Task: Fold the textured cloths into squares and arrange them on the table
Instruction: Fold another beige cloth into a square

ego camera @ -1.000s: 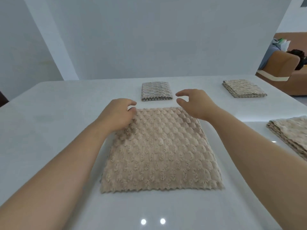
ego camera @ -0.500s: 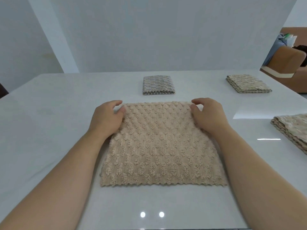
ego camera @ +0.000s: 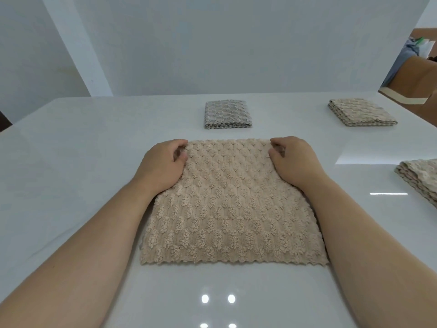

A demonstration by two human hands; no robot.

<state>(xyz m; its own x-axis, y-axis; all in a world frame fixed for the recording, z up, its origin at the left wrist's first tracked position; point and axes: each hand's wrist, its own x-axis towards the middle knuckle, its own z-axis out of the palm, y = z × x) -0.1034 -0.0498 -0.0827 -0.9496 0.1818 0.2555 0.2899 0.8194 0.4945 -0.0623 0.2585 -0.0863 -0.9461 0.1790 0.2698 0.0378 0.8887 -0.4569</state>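
A beige textured cloth (ego camera: 233,209) lies flat in front of me on the white table (ego camera: 82,150). My left hand (ego camera: 163,165) pinches its far left corner, fingers curled over the edge. At the far right corner my right hand (ego camera: 293,162) pinches the cloth the same way. Both forearms run along the cloth's sides. A grey cloth folded into a square (ego camera: 227,114) sits just beyond. A beige folded cloth (ego camera: 361,112) lies at the far right.
A stack of beige cloths (ego camera: 421,178) sits at the table's right edge, partly cut off. A brown sofa with a bag and clothes (ego camera: 416,74) stands beyond the table's far right corner. A white wall stands behind the table.
My right hand came down from above the cloth onto its far right corner. Both hands slid outward to the two far corners and closed on them.
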